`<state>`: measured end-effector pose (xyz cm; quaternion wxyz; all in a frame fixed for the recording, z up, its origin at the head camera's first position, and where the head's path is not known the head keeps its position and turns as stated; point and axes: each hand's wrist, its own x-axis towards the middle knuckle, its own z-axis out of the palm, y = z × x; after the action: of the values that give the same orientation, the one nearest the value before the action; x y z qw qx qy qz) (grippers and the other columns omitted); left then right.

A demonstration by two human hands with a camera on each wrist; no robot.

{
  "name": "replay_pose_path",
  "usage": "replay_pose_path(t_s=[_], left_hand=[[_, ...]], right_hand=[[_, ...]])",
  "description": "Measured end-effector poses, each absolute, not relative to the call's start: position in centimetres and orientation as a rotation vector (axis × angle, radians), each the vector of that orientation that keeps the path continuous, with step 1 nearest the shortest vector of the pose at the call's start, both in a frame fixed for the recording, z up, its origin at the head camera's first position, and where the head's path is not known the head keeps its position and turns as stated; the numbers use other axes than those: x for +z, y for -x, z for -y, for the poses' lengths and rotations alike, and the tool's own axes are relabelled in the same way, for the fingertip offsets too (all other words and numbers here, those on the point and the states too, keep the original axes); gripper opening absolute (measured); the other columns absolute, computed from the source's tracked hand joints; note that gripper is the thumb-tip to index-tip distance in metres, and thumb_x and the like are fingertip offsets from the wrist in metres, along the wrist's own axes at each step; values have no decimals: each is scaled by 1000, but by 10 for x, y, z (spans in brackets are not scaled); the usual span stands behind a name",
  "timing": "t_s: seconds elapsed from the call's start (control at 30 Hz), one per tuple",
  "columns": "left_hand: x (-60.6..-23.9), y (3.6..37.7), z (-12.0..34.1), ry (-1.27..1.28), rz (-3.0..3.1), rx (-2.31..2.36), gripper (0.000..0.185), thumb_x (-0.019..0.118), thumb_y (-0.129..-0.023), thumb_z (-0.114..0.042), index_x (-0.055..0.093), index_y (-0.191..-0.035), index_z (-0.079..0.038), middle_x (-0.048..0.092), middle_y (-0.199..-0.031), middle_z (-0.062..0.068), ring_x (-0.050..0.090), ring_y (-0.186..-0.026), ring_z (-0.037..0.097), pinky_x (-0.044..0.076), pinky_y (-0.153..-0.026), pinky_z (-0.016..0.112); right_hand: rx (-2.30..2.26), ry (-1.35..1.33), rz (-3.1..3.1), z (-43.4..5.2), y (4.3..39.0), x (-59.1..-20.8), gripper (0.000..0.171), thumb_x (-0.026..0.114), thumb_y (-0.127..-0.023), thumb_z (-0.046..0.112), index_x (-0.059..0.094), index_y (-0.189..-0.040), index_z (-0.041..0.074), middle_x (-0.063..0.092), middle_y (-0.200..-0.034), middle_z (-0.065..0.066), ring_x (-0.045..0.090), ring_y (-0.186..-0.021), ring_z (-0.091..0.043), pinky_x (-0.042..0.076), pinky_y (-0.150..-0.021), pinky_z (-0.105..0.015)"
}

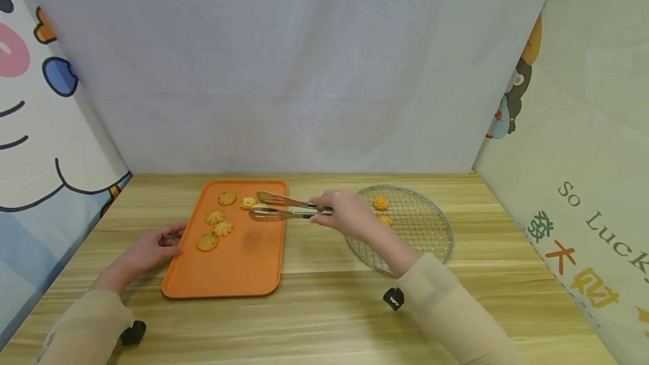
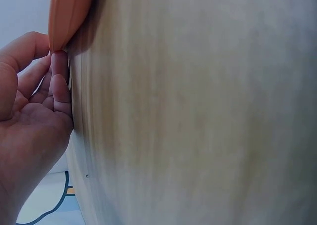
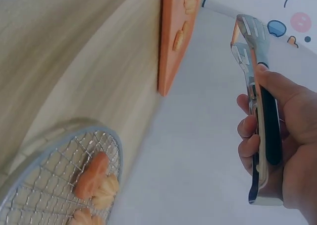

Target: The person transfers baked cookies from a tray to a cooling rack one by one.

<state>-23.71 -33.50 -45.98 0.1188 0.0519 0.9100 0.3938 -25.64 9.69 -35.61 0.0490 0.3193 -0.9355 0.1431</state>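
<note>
Tongs are hovering over the orange tray, right hand gripping their handles, blades slightly apart, holding nothing. Left hand, fingers relaxed, is touching the tray's edge on the bench.

A pale wooden worktop runs between soft fabric walls. The back wall is a plain white sheet. The left panel carries a cartoon drawing in pink, blue and orange. The right panel, pale green, shows a small cartoon figure and printed lettering near the worktop's edge.
</note>
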Motion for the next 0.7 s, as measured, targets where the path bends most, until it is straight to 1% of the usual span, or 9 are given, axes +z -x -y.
replay_pose_path(t_s=[0.13,0.17,0.27,0.33,0.5,0.6,0.7], left_hand=[[-461,237,335,-149,-2660,1157,67,65,-89,-23,35,-144,1,47,-132,24,53,-96,19,45,-76,26],[-461,237,334,-150,-2664,1151,67,65,-89,-24,35,-144,1,47,-132,24,53,-97,19,45,-76,26],[-460,237,334,-147,-2669,1139,68,65,-89,-25,35,-144,1,47,-133,24,53,-98,20,45,-77,28],[-459,237,333,-147,-2675,1128,68,64,-89,-25,35,-144,1,48,-133,24,53,-98,21,45,-78,29],[-459,236,333,-151,-2679,1122,67,64,-89,-23,35,-144,1,48,-132,24,53,-97,20,45,-77,29],[-459,236,333,-158,-2685,1126,67,65,-89,-23,36,-143,2,48,-132,24,53,-96,19,45,-77,28],[-459,237,333,-164,-2693,1126,67,65,-89,-24,36,-143,2,48,-132,24,53,-97,18,45,-77,27]], right_hand=[[480,-965,2831,-104,254,-351,41,66,-87,39,65,-123,20,68,-101,3,49,-59,-4,34,-49,-20],[483,-962,2826,-106,254,-349,41,66,-87,39,65,-123,20,68,-100,4,50,-60,-4,35,-50,-21],[504,-970,2801,-112,252,-345,40,66,-87,38,66,-122,19,68,-100,4,53,-64,-4,41,-56,-22],[512,-972,2786,-115,251,-342,40,66,-86,37,66,-122,19,69,-101,3,55,-66,-5,42,-57,-22],[517,-965,2760,-124,250,-334,41,66,-86,36,66,-122,16,69,-107,-2,60,-67,-8,39,-53,-22],[542,-952,2747,-131,248,-328,41,67,-87,35,65,-123,15,69,-110,-4,61,-69,-10,41,-55,-24],[567,-959,2712,-138,247,-322,40,68,-87,32,66,-122,14,69,-112,-6,65,-76,-13,47,-63,-28]])
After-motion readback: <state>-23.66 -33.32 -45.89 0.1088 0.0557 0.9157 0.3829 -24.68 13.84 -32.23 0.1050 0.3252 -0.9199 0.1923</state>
